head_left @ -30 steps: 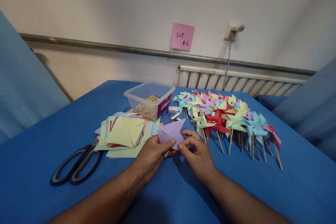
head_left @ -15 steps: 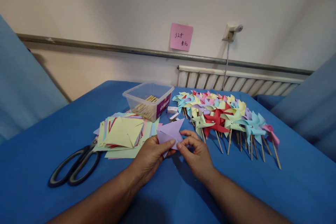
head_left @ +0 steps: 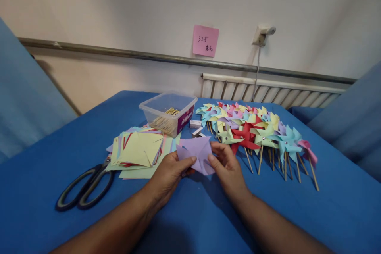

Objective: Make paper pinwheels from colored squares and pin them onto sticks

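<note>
Left hand pinches a slit, squarish purple paper sheet | Right hand grips its right edge, thumb on top | Sheet: above blue-covered table, pastel paper stack left, multicoloured paper pinwheels right

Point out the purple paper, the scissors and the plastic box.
Purple paper (head_left: 203, 154): head view, middle of the sheet.
Scissors (head_left: 91, 184): head view, on the handles.
Plastic box (head_left: 186, 118): head view, labelled side wall.

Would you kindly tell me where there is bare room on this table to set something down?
The table is bare left of the scissors and paper stack, and between the right forearm and pinwheels. Beyond the purple paper it's crowded, with paper stack, tub and pinwheels close together.
</note>
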The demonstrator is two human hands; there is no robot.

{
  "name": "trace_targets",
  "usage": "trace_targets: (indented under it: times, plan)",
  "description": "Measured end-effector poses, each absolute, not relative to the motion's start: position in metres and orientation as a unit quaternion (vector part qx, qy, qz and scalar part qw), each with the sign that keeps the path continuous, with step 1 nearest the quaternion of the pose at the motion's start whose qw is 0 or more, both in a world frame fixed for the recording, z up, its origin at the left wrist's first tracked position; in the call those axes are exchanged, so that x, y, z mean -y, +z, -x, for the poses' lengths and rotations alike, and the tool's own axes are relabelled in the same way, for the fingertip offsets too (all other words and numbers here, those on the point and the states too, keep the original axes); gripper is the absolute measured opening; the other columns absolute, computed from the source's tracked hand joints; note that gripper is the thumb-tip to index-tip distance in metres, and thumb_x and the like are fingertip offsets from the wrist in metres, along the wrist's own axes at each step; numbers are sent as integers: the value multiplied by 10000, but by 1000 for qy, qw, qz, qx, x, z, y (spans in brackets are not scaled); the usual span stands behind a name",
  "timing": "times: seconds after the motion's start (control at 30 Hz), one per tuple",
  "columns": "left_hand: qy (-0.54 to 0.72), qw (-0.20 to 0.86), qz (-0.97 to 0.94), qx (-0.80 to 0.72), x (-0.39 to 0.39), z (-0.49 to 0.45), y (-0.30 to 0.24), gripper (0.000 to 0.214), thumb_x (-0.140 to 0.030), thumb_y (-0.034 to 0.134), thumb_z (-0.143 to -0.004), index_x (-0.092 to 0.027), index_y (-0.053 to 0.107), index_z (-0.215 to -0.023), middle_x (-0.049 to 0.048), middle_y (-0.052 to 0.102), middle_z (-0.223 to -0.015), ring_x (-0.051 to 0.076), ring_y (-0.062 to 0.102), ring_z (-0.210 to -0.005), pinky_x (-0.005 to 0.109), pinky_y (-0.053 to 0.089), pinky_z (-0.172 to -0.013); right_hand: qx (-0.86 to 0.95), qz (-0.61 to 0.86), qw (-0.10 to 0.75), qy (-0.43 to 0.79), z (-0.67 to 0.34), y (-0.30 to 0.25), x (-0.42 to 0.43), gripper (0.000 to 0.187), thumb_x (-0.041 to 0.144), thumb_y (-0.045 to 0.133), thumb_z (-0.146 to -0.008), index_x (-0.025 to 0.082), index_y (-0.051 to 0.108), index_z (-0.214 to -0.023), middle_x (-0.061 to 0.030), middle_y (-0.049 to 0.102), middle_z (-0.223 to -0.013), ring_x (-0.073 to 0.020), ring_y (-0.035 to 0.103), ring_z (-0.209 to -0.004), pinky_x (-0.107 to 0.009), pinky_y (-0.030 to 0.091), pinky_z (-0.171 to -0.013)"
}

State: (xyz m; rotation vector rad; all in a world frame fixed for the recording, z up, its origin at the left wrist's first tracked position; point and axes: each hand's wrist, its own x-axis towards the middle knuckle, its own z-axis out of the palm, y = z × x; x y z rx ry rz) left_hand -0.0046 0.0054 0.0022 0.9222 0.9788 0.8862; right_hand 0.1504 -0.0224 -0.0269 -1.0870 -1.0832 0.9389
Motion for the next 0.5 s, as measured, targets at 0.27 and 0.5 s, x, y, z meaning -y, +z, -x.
trace_targets:
  times: [0.27, 0.5]
  plan:
    - [279, 641, -531, -479, -5, 8, 7, 230, -278, 709, -632, -113, 694, -791, 42, 680, -661, 166, 578, -574, 253, 419, -565, 447, 462, 589, 489, -168, -14, 18, 365, 410, 704, -697, 200, 597, -975, -49, 664, -892, -194, 625, -819, -316, 483, -726]
    - [202, 593, -615, -479, -1, 6, 12, 186, -283, 670, -641, -116, 677, -723, -33, 555, -514, 112, 460, -475, 210, 306, -466, 551, 435, 475, 531, -160, -12, 27, 301, 244, 709, -657, 224, 584, -930, 13, 673, -844, -159, 622, -746, -278, 487, -674]
